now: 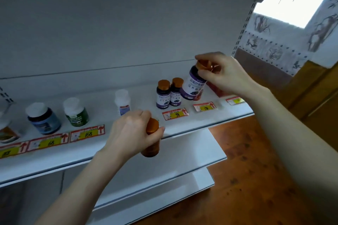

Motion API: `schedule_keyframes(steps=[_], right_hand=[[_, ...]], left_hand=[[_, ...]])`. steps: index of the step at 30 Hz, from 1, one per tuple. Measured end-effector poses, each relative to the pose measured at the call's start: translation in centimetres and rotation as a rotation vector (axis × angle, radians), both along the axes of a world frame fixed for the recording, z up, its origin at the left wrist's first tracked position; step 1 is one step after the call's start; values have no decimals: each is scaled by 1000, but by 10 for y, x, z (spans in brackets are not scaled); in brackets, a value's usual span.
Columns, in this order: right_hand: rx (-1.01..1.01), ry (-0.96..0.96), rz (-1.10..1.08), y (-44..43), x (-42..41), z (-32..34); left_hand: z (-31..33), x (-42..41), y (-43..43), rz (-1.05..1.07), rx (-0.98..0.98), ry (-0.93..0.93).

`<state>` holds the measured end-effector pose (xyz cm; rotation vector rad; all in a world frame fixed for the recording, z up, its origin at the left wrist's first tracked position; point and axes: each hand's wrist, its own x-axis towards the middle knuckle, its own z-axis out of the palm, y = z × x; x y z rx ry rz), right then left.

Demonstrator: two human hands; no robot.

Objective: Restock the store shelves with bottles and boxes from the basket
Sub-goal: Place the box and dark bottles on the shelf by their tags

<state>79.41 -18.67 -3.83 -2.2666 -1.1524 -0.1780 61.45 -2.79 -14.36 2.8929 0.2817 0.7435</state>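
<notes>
Head view showed 2 bare hands over a white shelf [201, 120]. Right hand [225, 76] was closed on the orange cap of a purple bottle [193, 86], fingers pinching the cap from both sides. This bottle was tilted, top leaning to the right, and its base was at the shelf surface or just above; contact I could not tell. It was just beside 2 smaller purple bottles [169, 94] w/ orange caps, which stood upright and touching each other. So 3 purple bottles in total.

Left hand [133, 131] was wrapped around an amber bottle [150, 139] w/ orange cap, held in front of the shelf edge and not on the shelf. Its label was not visible.

Further left on the same shelf stood 3 white-capped bottles, apart from each other: a white bottle [122, 101], a green bottle [75, 111] and a blue bottle [43, 118]. At the far left edge 1 more container [7, 131] was only partly in view, kind unclear.

Behind the right hand was a red box [218, 89], mostly hidden.

Along the shelf front approx. 6 price tags [175, 114] were seen, red w/ yellow fields; numbers 98, 168 and 68 were readable, the others blurred.

Below were 2 more white shelves [192, 151], and a brown wood floor [256, 179] at the right. No basket was in view.
</notes>
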Motion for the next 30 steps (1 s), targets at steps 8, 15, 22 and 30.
schedule_keyframes(steps=[8, 15, 22, 30], right_hand=[[37, -24, 271, 57, 68, 17], [-93, -81, 458, 110, 106, 16], [-321, 52, 522, 154, 116, -19], [-486, 129, 515, 163, 109, -59]], left_hand=[[8, 7, -5, 193, 30, 5], [9, 17, -22, 382, 23, -48], [8, 13, -30, 502, 7, -51], [-2, 7, -30, 568, -13, -16]])
